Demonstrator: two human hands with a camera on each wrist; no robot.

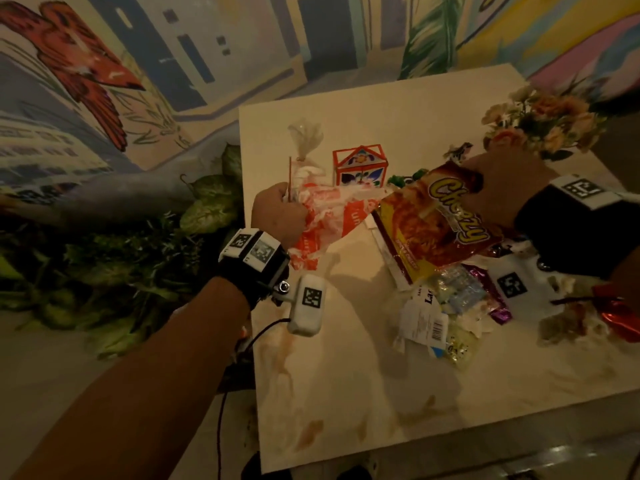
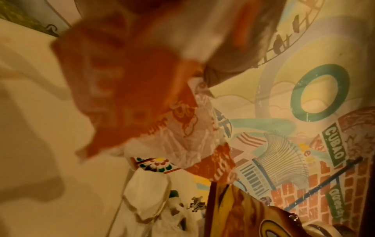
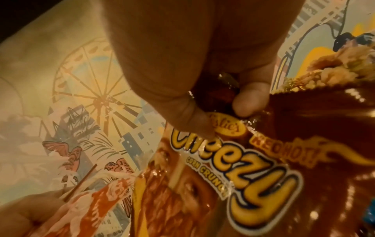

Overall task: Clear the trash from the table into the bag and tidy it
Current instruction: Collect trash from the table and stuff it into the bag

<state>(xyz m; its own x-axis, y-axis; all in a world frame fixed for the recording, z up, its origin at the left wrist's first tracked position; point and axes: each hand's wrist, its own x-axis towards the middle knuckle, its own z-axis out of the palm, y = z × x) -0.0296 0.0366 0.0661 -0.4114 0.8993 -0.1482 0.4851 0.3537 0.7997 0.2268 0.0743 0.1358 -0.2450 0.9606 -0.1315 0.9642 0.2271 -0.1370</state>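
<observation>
Red Cheezy bag (image 1: 440, 220) in right hand (image 1: 502, 188), long axis diagonal.

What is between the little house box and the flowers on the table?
In the head view, the top of the Cheezy chip bag and the right hand holding it lie between the house-shaped box and the flowers.

Trash and bag over the left half of the table (image 1: 346, 393).
Orange-and-white plastic bag (image 1: 322, 216), crumpled, lifted near the left edge, thin wooden stick (image 1: 289, 178) upright against it. Red Cheezy chip bag (image 1: 440, 220), glossy, tilted, one corner touching the plastic bag's mouth. Heap of wrappers (image 1: 446, 306) flat toward the right edge: white labelled packet, clear and purple foils. Knotted clear bag (image 1: 304, 136) farther back.
</observation>
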